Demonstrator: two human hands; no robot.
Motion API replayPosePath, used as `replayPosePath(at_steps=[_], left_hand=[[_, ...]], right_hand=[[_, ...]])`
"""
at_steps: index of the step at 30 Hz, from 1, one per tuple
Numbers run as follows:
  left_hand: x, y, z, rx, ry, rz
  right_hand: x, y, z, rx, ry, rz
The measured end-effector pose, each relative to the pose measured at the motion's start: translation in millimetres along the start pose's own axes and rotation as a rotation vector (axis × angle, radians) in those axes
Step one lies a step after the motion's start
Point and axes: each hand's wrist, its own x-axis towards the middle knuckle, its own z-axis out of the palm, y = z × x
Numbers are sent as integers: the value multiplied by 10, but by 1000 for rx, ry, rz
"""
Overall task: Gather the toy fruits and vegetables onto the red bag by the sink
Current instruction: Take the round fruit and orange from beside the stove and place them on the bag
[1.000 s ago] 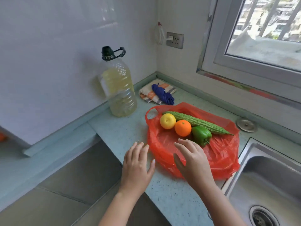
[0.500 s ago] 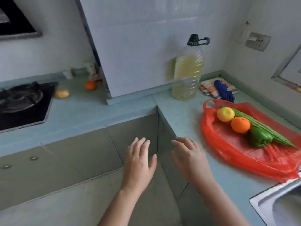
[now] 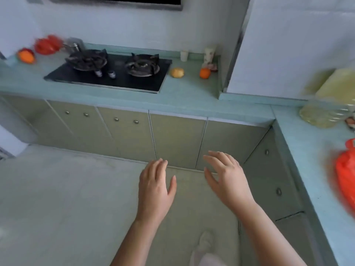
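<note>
A yellowish toy fruit [image 3: 177, 72] and an orange toy fruit [image 3: 205, 73] sit on the green counter right of the stove. At the far left lie another orange toy [image 3: 26, 56] and a red item [image 3: 48, 44], both blurred. The red bag [image 3: 345, 175] shows only as a blurred edge at the right; what lies on it is out of view. My left hand [image 3: 156, 187] and my right hand [image 3: 226, 177] hover over the floor in front of the cabinets, fingers straight and empty.
A black two-burner gas stove [image 3: 113, 71] sits in the counter [image 3: 192, 93]. A large oil bottle [image 3: 332, 98], blurred, stands at the right near the corner. Cabinet doors [image 3: 176, 139] run below the counter. A white cup [image 3: 184, 55] stands by the back wall.
The view has swung left, from the red bag by the sink to the stove counter. Both hands left the bag's edge and now hang empty over the floor.
</note>
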Motion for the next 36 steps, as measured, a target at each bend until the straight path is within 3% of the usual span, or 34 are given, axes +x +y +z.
replayPosePath(at_steps=[10,18,36], left_hand=[[409,-610,-77,52,83,-59],[1616,-958,264,70,10,71],[3655,-1600,1080,-41,-116,186]], right_hand=[[600,-271,614,83,-55,-54],[1643,-30,1194,110,-39,29],[3441,596,1998,43,0,167]])
